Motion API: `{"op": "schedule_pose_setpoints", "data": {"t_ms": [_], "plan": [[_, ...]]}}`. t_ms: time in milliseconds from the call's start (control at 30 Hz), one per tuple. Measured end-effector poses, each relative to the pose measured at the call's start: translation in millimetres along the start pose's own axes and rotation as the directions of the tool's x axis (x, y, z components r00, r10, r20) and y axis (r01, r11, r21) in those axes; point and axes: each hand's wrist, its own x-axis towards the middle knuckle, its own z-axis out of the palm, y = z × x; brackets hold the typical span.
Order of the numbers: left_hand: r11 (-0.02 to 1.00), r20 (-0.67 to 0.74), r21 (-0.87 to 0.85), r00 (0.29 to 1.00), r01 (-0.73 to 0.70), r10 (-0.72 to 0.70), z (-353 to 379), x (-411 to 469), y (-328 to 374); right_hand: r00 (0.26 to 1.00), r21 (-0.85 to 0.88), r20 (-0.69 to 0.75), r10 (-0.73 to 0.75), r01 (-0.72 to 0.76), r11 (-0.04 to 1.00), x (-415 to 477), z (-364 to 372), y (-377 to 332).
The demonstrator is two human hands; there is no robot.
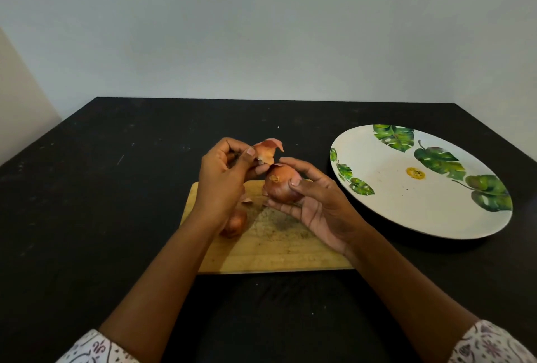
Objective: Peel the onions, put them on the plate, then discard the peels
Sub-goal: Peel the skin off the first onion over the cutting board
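The right hand (316, 205) is cupping the onion (283, 185) above the cutting board (276, 252), fingers curling round it, while the left hand (223, 176) is pinching a strip of peel (267, 150) between thumb and fingers beside the onion's top; a second onion (234, 223) is lying on the board under the left wrist, and the plate (377, 211) is sitting to the right on the desk (116, 188). The danger, I'd say, is that papery skin tearing short and leaving patches clinging; a hard tug could be twisting the onion out of that light grip.

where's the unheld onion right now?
Head view, centre-left: the unheld onion lies on the cutting board near its left edge, partly behind the left hand's wrist.
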Motion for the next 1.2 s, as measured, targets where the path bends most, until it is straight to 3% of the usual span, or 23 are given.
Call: {"op": "schedule_pose_setpoints", "data": {"t_ms": [333, 400, 500, 633, 900, 1067, 1200], "plan": [[0.990, -0.089, -0.140, 0.995, 0.030, -0.043, -9, 6, 4, 0.999, 0.083, -0.037, -0.028, 0.031, 0.996, 1, -2, -4], [0.998, -0.120, 0.056, 0.992, -0.022, 0.029, -13, 7, 1, 0.998, 0.113, -0.057, -0.027, 0.034, 0.993, 0, -2, -5], [0.918, -0.126, 0.387, 0.980, -0.093, 0.153, -11, 6, -6, 0.997, 0.122, -0.067, -0.023, 0.032, 0.992, 0, -1, -4], [0.858, -0.058, 0.499, 0.983, -0.123, 0.174, -9, 4, -9, 0.998, 0.122, -0.063, -0.027, 0.034, 0.992, 1, -1, -3], [0.884, 0.132, 0.400, 0.969, -0.243, 0.207, -4, -2, -3, 0.999, 0.113, -0.038, -0.009, 0.013, 0.994, 0, -2, -3], [0.896, 0.168, 0.377, 0.969, -0.233, 0.181, -4, -2, -5, 0.999, 0.109, -0.042, 0.004, 0.001, 0.994, 1, -3, -1], [0.852, 0.215, 0.419, 0.946, -0.313, 0.241, -4, -3, -5, 0.999, 0.101, -0.043, -0.001, 0.005, 0.995, 1, -4, -1]]}}
